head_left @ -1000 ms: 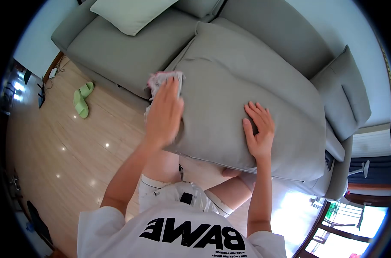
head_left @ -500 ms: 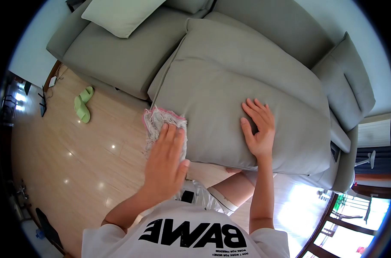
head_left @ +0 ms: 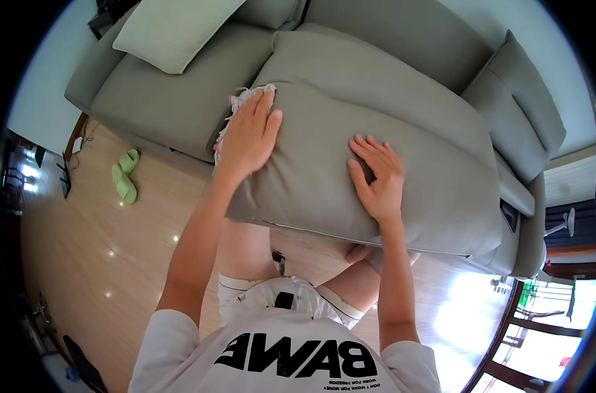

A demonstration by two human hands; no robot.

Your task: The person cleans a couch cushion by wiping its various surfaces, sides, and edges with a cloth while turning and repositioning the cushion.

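Note:
My left hand (head_left: pixel 249 137) presses a shaggy white-and-pink cleaning cloth (head_left: pixel 234 103) against the left edge of the raised grey sofa seat (head_left: pixel 324 150). Its fingers are long and close together over the cloth, and they cover most of it. Part of the cloth hangs down the seat's side. My right hand (head_left: pixel 380 180) lies flat on the same seat, fingers apart, with nothing in it. The upholstery is smooth and creased near both palms.
A light cushion (head_left: pixel 173 33) lies on the neighbouring sofa section (head_left: pixel 180 88) at upper left. Green slippers (head_left: pixel 124 177) are on the wooden floor (head_left: pixel 141 242). The sofa's armrest (head_left: pixel 530 229) is at right. My legs are beneath the seat's front edge.
My left hand has slid the cloth away from me along the seat's left edge, from the near corner to farther up. My right hand stays resting on the seat.

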